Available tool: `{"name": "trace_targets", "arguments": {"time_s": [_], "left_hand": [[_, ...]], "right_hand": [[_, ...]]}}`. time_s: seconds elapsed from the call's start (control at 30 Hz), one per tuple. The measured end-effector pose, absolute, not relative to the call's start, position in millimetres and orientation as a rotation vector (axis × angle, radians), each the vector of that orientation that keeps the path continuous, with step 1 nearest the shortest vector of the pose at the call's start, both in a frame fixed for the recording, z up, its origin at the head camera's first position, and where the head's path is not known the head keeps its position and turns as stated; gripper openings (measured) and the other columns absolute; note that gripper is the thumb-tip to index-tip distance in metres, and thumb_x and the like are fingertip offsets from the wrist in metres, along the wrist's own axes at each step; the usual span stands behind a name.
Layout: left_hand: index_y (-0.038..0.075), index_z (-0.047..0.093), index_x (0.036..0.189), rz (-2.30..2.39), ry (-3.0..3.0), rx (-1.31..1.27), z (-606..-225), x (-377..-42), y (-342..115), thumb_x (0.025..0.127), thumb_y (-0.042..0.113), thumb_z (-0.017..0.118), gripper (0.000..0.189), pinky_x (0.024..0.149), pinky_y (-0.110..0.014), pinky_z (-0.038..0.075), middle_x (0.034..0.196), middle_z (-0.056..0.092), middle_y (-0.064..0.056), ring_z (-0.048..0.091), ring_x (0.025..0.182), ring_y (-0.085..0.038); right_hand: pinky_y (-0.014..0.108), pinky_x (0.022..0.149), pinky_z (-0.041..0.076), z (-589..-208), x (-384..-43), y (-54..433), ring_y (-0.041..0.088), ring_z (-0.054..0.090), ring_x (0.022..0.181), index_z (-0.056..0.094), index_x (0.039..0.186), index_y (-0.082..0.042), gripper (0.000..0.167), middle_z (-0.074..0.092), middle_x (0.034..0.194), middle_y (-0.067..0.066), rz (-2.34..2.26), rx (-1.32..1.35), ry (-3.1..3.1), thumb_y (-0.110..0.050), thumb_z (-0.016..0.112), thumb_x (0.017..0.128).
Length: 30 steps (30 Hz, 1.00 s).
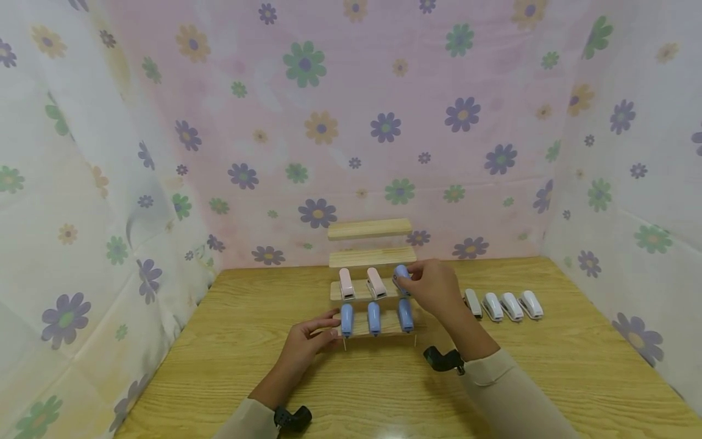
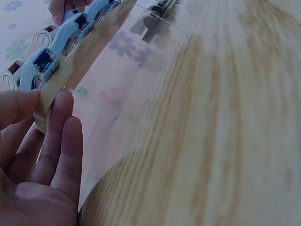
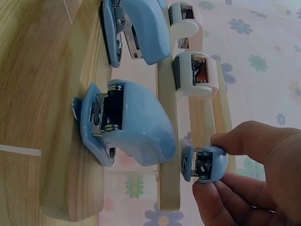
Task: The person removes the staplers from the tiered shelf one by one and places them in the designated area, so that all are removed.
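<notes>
A tiered wooden rack (image 1: 373, 258) stands on the table. My right hand (image 1: 437, 288) pinches a small blue stapler (image 3: 217, 162) between thumb and fingers, at the right end of the second step from the bottom. Two pale pink staplers (image 1: 376, 283) sit to its left on that step. Along the lowest step (image 1: 362, 330) are three blue staplers (image 1: 374, 317). My left hand (image 1: 309, 341) grips the left end of this lowest step, thumb over the board (image 2: 80, 61) and fingers beneath it in the left wrist view.
Several white and grey staplers (image 1: 510, 306) stand in a row on the wooden table (image 1: 241, 323), right of the rack. The two upper steps (image 1: 370, 229) of the rack bear nothing. A flowered cloth (image 1: 351, 134) hangs behind and at both sides.
</notes>
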<state>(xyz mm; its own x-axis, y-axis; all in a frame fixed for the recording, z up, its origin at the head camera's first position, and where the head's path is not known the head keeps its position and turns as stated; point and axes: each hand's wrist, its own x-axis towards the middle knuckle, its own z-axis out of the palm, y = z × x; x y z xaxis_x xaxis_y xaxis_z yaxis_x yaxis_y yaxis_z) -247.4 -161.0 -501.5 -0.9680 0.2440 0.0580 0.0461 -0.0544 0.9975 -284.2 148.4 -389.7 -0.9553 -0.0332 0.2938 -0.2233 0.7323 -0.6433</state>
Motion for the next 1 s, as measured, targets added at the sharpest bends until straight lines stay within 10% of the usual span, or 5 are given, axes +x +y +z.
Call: {"name": "trace_targets", "arguments": {"time_s": [1.0], "left_hand": [[-0.005,0.071,0.125,2.164,2.049,0.361,-501.8,-248.0,-162.0,0.097,0.011,0.073,0.033,0.093,-0.038,0.063,0.159,0.048,-0.014,0.071,0.115,-0.02]], "right_hand": [[0.032,0.063,0.059,-395.6,-249.4,199.3,0.02,0.071,0.086,0.079,0.112,-0.011,0.04,0.077,0.097,0.006,1.043,0.14,-2.666,-0.044,0.08,0.09]]}}
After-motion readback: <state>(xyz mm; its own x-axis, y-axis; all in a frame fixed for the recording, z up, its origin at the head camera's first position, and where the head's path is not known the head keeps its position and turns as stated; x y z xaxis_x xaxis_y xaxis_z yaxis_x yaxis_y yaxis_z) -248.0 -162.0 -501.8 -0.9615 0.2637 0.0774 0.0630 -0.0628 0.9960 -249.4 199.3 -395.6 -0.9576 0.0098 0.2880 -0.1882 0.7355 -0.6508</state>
